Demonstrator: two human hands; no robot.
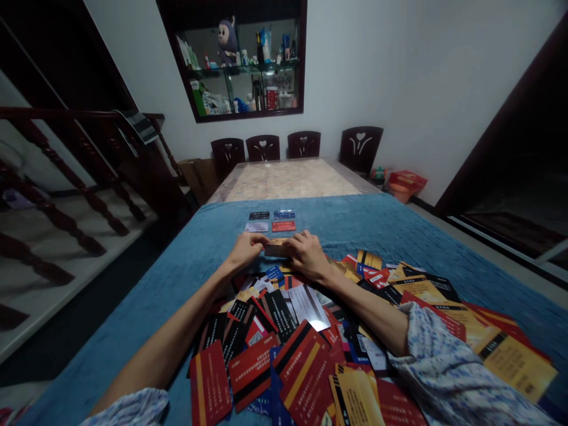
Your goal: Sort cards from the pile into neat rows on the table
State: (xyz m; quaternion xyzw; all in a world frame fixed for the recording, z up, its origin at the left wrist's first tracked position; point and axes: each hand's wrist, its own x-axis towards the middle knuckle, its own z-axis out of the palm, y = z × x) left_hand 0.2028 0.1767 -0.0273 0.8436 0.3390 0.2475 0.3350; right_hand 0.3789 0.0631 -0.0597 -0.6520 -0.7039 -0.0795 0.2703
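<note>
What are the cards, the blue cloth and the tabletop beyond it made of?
Cards: probably plastic or coated card stock, smooth and glossy; a pale one throws back a bright glare.
Blue cloth: soft fabric, perhaps plush, with a matte, slightly rumpled surface.
Tabletop: mottled beige, like marble or another stone, though a printed cover could look the same from here.

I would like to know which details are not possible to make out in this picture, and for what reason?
Head view: number of cards in the held stack; left hand and right hand cover its ends.
Head view: lower cards in the loose pile; upper ones hide them.
Head view: wording on the red card just beyond the hands; too small.
Head view: rest of the right sleeve; cut off by the lower edge.
</note>
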